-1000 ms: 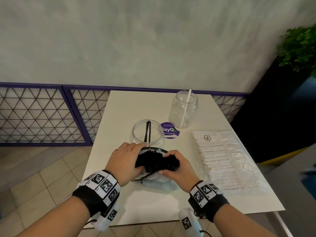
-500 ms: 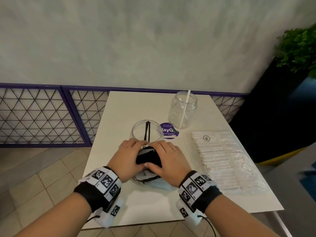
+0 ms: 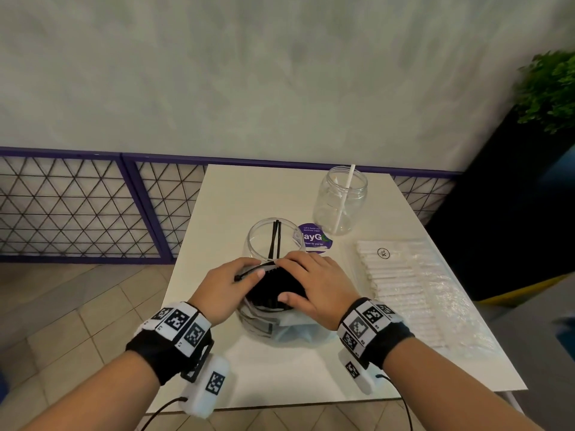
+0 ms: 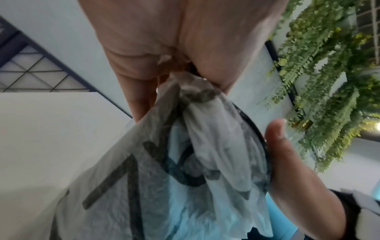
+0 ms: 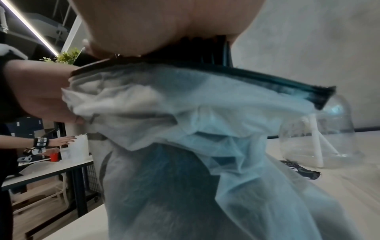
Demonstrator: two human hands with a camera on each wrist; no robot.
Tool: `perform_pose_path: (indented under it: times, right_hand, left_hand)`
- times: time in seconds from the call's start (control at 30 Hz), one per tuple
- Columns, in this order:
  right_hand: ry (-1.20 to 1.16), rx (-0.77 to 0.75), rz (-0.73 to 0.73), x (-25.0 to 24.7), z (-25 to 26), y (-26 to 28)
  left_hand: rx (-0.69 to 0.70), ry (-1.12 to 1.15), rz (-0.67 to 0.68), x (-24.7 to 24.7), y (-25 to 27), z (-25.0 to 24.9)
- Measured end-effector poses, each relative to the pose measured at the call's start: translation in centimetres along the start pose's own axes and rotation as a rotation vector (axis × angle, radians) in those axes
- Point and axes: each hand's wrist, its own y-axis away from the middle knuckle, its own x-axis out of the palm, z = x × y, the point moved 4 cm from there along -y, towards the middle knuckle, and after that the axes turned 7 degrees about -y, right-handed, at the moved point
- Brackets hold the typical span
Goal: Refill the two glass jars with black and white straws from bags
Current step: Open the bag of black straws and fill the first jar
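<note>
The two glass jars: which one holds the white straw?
The narrow-necked jar at the table's far side, beyond the hands, holds the white straw. The wide-mouthed jar nearer them holds black ones.

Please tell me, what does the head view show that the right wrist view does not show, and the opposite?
Only the head view shows the bag of white straws lying on the table, the round jar with two black straws, and the backs of both hands.

Only the right wrist view shows a second table behind, another person's hands there, and the crumpled lower part of the bag.

Both show the black straws under the right hand, the left hand on the bag, and the tall jar with one white straw.
</note>
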Motion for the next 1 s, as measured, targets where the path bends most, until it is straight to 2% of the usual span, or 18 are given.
perform_pose_path:
  times: [0.1, 0.13, 0.2, 0.27, 0.3, 0.4, 0.57, 0.67, 0.73, 0.83, 0.93, 1.0]
  right_hand:
    - [0.038, 0.013, 0.019, 0.1, -0.2, 0.0]
    - [0.053, 0.024, 0.021, 0.2, -0.3, 0.0]
    - [0.063, 0.048, 0.025, 0.2, -0.6, -0.1]
    - [0.069, 0.056, 0.015, 0.1, -0.6, -0.1]
    - [0.075, 0.059, 0.01, 0.0, -0.5, -0.1]
    - [0.084, 0.064, -0.005, 0.3, -0.2, -0.3]
    - [0.054, 0.084, 0.023, 0.2, 0.3, -0.4]
    - [0.011, 0.061, 0.067, 0.0, 0.4, -0.3]
    - [0.027, 0.042, 0.097, 0.0, 0.4, -0.3]
    - [0.065, 0.067, 0.115, 0.3, 0.3, -0.4]
    - [0.062, 0.074, 0.091, 0.5, 0.3, -0.4]
    - [0.057, 0.059, 0.088, 0.5, 0.5, -0.3]
  left_hand:
    - [-0.055, 0.172, 0.065, -0.2, 0.1, 0.3]
    - [-0.033, 0.155, 0.12, -0.1, 0.3, 0.2]
    - [0.049, -0.027, 0.2, 0.0, 0.9, -0.4]
    - [0.083, -0.164, 0.132, -0.2, 1.5, -0.5]
    - [0.051, -0.148, 0.082, -0.4, 1.7, -0.3]
    - [-0.078, 0.007, 0.014, -0.6, 1.9, 0.2]
    - [-0.104, 0.27, -0.029, -0.2, 1.9, 0.2]
    - [-0.14, 0.484, -0.11, 0.3, 2.2, 0.3]
    - [-0.17, 0.506, -0.155, 0.7, 2.3, 0.5]
    - [-0.251, 0.439, -0.085, 1.6, 2.2, 1.5]
    - [-0.308, 0.608, 0.028, 2.6, 2.2, 1.9]
    - [-0.327, 0.605, 0.01, 2.7, 2.0, 2.0]
